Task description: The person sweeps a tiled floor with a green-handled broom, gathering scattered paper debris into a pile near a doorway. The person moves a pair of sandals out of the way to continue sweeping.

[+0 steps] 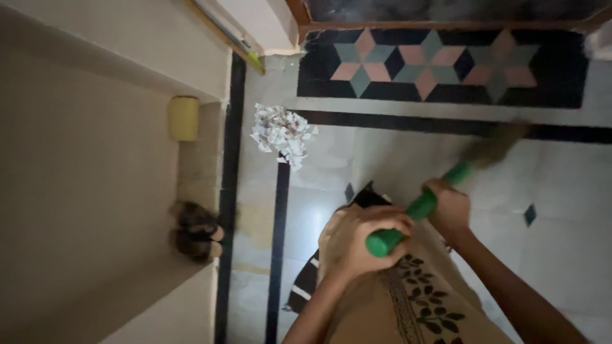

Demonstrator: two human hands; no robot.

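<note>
Both hands are on a broom with a green handle (417, 207), which runs diagonally from the lower middle of the floor (561, 210) up toward the right. The left hand (363, 239) has its grip fully closed around the near end of the handle, fingers wrapped over the top so that only the rounded green butt shows below the knuckles. The right hand (449, 207) sits higher along the handle, its grip also closed tight around it, with a short stretch of green visible between the two hands and another short stretch beyond the right one. The broom's brush head (497, 146) is a brown blur (too smeared to tell whether it touches the floor) lying over the pale tiles just below a black border stripe.

A heap of torn white paper scraps (280, 134) lies on the floor, well to the left of the brush head, near the left edge of the floor where a black strip runs along a raised pale ledge (95, 191). On that ledge stand a yellow cylindrical object (183, 118) and, nearer the person, a pair of dark sandals (194, 230). Along the far edge of the floor is a dark inlaid panel with star shapes in pink and grey-green (433, 64). The person's brown patterned garment (414, 299) fills the lower middle.
</note>
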